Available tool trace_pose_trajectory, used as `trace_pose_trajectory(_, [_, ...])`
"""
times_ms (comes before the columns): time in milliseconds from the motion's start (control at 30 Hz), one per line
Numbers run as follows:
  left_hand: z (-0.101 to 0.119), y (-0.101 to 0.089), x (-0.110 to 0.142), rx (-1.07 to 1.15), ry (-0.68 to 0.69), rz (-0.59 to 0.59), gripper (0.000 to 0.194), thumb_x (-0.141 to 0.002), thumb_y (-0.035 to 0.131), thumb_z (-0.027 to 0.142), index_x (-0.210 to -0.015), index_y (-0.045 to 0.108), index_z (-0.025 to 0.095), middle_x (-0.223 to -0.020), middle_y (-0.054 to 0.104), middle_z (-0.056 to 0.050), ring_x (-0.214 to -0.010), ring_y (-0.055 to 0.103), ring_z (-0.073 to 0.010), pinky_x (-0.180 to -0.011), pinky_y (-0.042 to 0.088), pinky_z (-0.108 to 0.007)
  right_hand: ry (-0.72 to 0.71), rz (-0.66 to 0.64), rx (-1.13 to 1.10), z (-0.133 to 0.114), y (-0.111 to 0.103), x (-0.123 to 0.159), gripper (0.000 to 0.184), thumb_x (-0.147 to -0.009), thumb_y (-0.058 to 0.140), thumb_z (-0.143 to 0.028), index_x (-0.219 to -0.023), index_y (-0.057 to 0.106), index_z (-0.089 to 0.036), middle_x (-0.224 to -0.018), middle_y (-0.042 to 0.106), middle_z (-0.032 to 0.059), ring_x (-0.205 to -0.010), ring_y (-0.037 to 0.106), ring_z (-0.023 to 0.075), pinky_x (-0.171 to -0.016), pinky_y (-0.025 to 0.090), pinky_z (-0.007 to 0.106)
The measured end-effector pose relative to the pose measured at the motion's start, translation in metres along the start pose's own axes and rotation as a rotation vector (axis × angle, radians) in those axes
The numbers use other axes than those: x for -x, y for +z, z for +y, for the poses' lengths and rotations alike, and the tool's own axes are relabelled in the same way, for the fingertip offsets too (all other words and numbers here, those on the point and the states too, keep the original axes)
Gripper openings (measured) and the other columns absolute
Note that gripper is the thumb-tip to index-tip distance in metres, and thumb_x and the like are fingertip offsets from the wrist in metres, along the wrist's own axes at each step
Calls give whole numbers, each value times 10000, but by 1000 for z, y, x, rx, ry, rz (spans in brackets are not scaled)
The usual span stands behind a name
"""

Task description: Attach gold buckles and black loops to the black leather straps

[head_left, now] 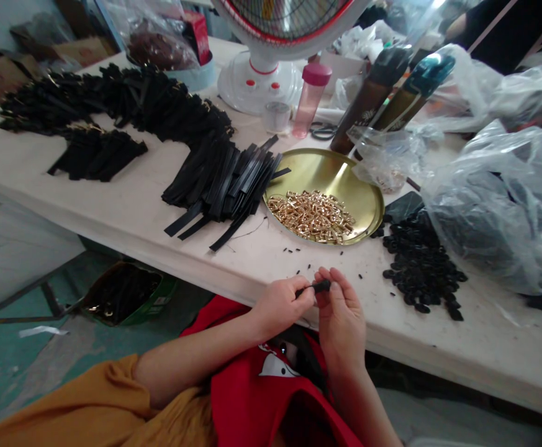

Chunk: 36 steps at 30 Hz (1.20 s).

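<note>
Close to the table's front edge, my left hand [284,303] pinches one end of a small black strap piece [320,287]. My right hand [343,316] grips its other end between thumb and fingers, palm turned up. Just beyond them, small gold metal fittings [315,214] lie heaped in a round gold tray [345,167]. Left of the tray is a pile of loose black strips [233,183]. Small flat black pieces [422,264] are heaped to the right. Whether a fitting sits within the held strap is too small to tell.
Bundled black straps with gold fittings [144,99] curve along the left of the table. A white fan [264,74], a pink bottle [311,99] and two spray cans [368,99] stand behind the tray. Clear plastic bags [498,192] cover the right side. Tiny black bits lie before the tray.
</note>
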<state>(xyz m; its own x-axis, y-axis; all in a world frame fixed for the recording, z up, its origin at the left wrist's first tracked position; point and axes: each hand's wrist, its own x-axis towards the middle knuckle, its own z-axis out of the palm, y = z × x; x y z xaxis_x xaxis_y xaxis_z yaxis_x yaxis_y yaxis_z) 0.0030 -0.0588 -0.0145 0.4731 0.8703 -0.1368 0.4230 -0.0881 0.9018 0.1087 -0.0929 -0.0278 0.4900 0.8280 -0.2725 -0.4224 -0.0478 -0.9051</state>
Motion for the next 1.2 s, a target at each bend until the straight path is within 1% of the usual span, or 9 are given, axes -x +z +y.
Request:
trace_pose_trajectory(200, [5, -4, 5, -99, 81, -50, 247, -851, 349, 274, -793, 566, 171, -714, 577, 11, -656, 502, -110, -599, 351, -199, 89, -36, -51, 0, -8, -4, 203, -734, 619, -358, -862, 643, -203, -820, 686, 23, -780, 628, 141, -763, 477, 326])
trace_pose_trajectory(333, [6, -1, 8, -176, 115, 4, 231, -853, 357, 262, -779, 557, 172, -742, 588, -3, -687, 515, -119, -621, 353, -207, 149, -14, -91, 3, -7, -2, 181, -717, 635, -353, -837, 637, -218, -798, 684, -4, -751, 624, 120, -752, 480, 294])
trace_pose_trajectory(500, [11, -5, 5, -165, 86, 54, 256, -862, 342, 282, -761, 552, 176, -695, 566, 8, -647, 498, -112, -586, 340, -204, 109, -54, -17, 6, 2, 13, 187, -730, 612, -359, -804, 630, -188, -814, 668, 29, -767, 618, 154, -753, 482, 331])
trace_pose_trajectory(633, [14, -11, 3, -164, 66, 13, 260, -852, 349, 290, -746, 559, 177, -672, 556, 15, -631, 489, -109, -572, 333, -202, 58, -39, -8, 3, -2, 15, 234, -790, 519, -408, -882, 616, -216, -861, 652, 22, -798, 605, 150, -773, 463, 335])
trace_pose_trajectory(733, [13, -12, 4, -127, 55, -13, 270, -852, 347, 305, -769, 568, 174, -676, 557, 15, -638, 493, -111, -575, 340, -199, 14, -32, 27, -4, -10, 5, 288, -786, 527, -429, -966, 607, -219, -802, 632, -2, -710, 579, 117, -722, 452, 293])
trace_pose_trajectory(867, [11, -9, 5, -117, 80, -46, 265, -853, 346, 291, -780, 568, 168, -712, 580, 6, -667, 510, -117, -599, 353, -202, 56, -102, 82, -7, -16, -5, 220, -712, 642, -383, -812, 626, -188, -621, 568, -46, -541, 486, 74, -593, 410, 230])
trace_pose_trajectory(1067, [9, -7, 2, -163, 68, -88, 262, -860, 346, 292, -746, 548, 171, -731, 601, -6, -677, 529, -126, -611, 362, -215, 163, -159, -31, -1, -15, 1, 149, -679, 683, -297, -729, 575, -207, -677, 589, -50, -611, 528, 80, -603, 424, 219])
trace_pose_trajectory(1133, [9, -11, 0, -109, 69, -144, 238, -857, 365, 308, -816, 557, 174, -795, 616, -13, -729, 545, -133, -652, 382, -221, 180, -160, -43, -2, -18, -2, 145, -683, 674, -297, -720, 566, -207, -663, 584, -52, -593, 524, 80, -582, 426, 216])
trace_pose_trajectory(1200, [7, -15, -1, -28, 46, -196, 226, -835, 418, 315, -978, 531, 181, -867, 623, -18, -774, 556, -139, -682, 400, -228, 170, -131, -57, -3, -21, -6, 153, -681, 671, -299, -718, 553, -209, -644, 568, -57, -557, 506, 78, -552, 423, 215])
